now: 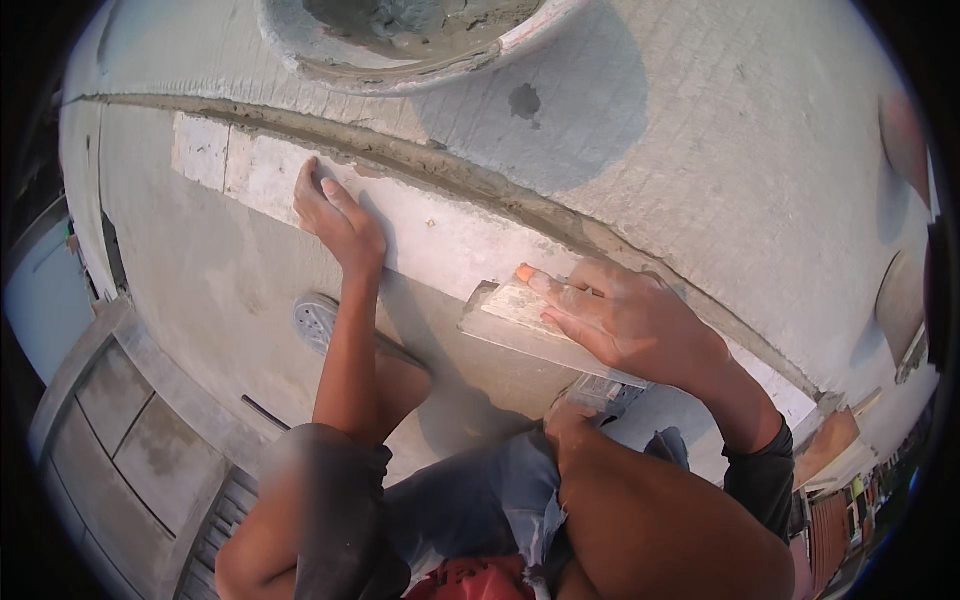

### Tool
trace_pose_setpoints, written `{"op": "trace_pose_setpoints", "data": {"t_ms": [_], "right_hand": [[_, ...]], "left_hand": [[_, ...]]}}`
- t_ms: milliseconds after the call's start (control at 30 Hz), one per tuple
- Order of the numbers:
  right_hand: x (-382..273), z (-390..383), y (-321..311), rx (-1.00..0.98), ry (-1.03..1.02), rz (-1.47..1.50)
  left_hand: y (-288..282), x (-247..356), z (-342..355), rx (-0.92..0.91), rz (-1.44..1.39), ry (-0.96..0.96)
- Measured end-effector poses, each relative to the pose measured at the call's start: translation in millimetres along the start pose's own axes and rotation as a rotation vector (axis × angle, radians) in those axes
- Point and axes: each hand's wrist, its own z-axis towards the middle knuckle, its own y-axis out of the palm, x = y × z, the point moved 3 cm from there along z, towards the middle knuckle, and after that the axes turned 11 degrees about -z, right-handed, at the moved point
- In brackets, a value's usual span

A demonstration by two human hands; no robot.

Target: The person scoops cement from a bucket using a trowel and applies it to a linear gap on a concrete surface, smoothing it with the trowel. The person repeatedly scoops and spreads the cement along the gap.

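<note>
A long whitish straight board [440,230] lies slantwise on the cement surface, beside a strip of wet mortar [450,170]. My left hand [340,220] rests on the board toward its left end, fingers apart and holding nothing. My right hand [640,325] is wrapped round the pale block handle of a plastering trowel [560,345]. The trowel's flat, thin blade lies low over the near edge of the board, partly hidden by the hand. Something orange [523,271] covers one fingertip of the right hand.
A mortar-crusted basin [480,65] holding wet grey mortar stands at the far side. A dark wet spot [524,101] marks the cement near it. My sandalled feet [318,320] are close behind the board. A concrete frame with panels [140,450] lies at the lower left.
</note>
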Motion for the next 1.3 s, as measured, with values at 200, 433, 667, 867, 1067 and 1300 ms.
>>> {"op": "trace_pose_setpoints", "data": {"t_ms": [200, 433, 667, 867, 1067, 1300], "right_hand": [[57.6, 41.1, -17.8, 0.246, 0.095, 0.210], [63.1, 113.7, -20.0, 0.049, 0.058, 0.082], [75.1, 114.1, -9.8, -0.060, 0.080, -0.030], [97.6, 47.0, -36.2, -0.098, 0.098, 0.060], [93.6, 52.8, -4.5, 0.198, 0.097, 0.078], [51.2, 59.3, 19.1, 0.069, 0.257, -0.038]], "left_hand": [[7.9, 1.7, 5.4, -0.004, -0.016, 0.017], [6.4, -1.0, 5.5, 0.004, -0.019, 0.017], [9.7, 0.5, 6.5, -0.001, -0.012, 0.032], [4.8, 1.8, 6.4, 0.008, -0.019, 0.024], [10.0, 4.8, 5.3, -0.007, -0.026, 0.003], [6.8, 2.8, 5.8, -0.004, -0.011, 0.001]]}}
